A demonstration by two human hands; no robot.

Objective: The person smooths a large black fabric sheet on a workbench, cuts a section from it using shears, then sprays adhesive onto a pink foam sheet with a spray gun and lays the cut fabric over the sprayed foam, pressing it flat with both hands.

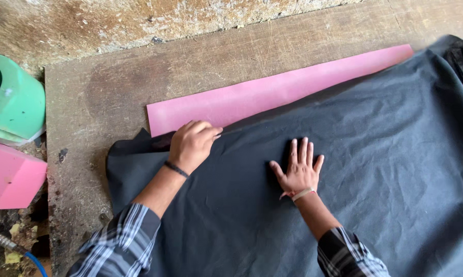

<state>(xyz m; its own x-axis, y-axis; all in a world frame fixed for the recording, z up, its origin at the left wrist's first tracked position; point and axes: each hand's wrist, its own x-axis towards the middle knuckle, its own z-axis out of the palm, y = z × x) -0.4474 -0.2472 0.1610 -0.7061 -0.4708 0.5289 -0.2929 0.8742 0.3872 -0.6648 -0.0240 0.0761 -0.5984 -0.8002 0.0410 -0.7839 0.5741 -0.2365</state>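
The left hand (192, 144) sits curled at the upper edge of the dark cloth (344, 169), fingers bent over the hem where it meets the pink sheet (272, 92); whether it actually pinches the fabric cannot be told from this view. The right hand (298, 169) lies flat and open on the cloth just right of centre, fingers spread, gripping nothing.

The cloth, one piece, fills the lower and right part of the frame and runs off the bottom and right edges. Its upper edge slants from centre left up to the upper right, overlapping the lower edge of the single pink sheet, which shows as a long narrow strip. The cloth's left edge lies near the left edge of the wooden board (103, 87), leaving a thin bare strip there and a wider bare band above the pink sheet, toward the top of the frame.

Off the board at the left of the frame stand one green foam block (13, 102) with a hollow and, just below it, one pink foam block (11, 177). A hose (5, 243) with a blue section lies in the lower left corner.
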